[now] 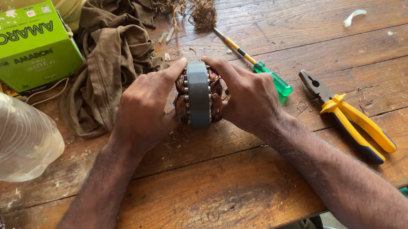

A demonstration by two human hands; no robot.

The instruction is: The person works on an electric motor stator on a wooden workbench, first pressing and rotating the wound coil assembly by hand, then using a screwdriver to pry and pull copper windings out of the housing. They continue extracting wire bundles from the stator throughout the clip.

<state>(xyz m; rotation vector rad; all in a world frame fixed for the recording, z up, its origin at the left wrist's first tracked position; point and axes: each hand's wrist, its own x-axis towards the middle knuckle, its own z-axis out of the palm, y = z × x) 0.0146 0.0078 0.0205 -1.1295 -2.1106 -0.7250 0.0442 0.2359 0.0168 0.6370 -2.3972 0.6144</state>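
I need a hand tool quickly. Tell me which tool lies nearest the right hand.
The green-handled screwdriver, just beyond the right hand; the yellow-handled pliers lie farther right.

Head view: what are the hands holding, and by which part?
Both hands, left and right, clasp the round grey-banded motor stator with copper windings by its two opposite faces, standing on edge on the wooden table.

Stator (pixel 199 94) on table (pixel 229 194) between both hands; screwdriver (pixel 256 63) and pliers (pixel 351 119) right, cloth (pixel 110 58) left.
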